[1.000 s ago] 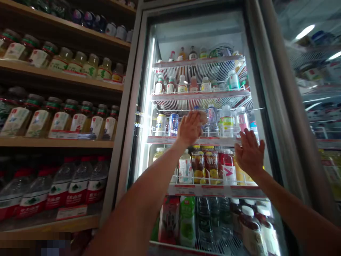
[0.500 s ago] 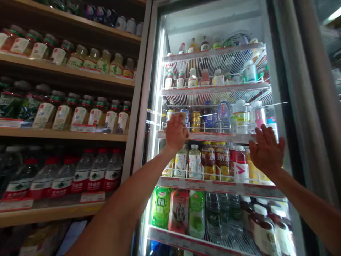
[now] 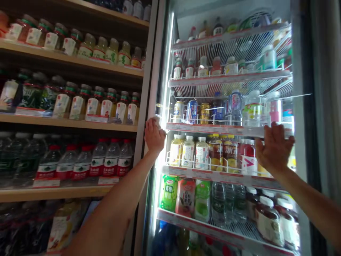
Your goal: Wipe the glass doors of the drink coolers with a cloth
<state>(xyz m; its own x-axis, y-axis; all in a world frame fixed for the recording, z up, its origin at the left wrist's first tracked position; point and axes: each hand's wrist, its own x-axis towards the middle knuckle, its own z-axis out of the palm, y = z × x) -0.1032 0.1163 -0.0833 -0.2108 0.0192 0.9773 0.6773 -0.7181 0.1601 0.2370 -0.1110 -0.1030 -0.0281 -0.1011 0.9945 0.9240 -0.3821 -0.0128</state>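
Both of my arms reach up to the glass door (image 3: 226, 13) of a lit drinks fridge. My left hand (image 3: 154, 138) is at the door's left edge, over the frame. Its fingers press on a pale crumpled cloth (image 3: 157, 120), of which only a bit shows past the fingertips. My right hand (image 3: 275, 147) lies with fingers spread against the right part of the glass, holding nothing. Behind the glass, a pink-labelled bottle (image 3: 248, 156) and a row of cans (image 3: 191, 111) stand on wire shelves.
To the left, wooden shelves (image 3: 71, 122) hold rows of juice bottles and red-capped water bottles (image 3: 110, 160). A grey upright (image 3: 142, 131) divides them from the fridge. Green and red drink cartons or bottles (image 3: 185, 195) stand on a lower fridge shelf.
My left hand has moved left with the cloth, from over the cans to the door's left edge. The right hand stays on the glass. The view has shifted slightly left.
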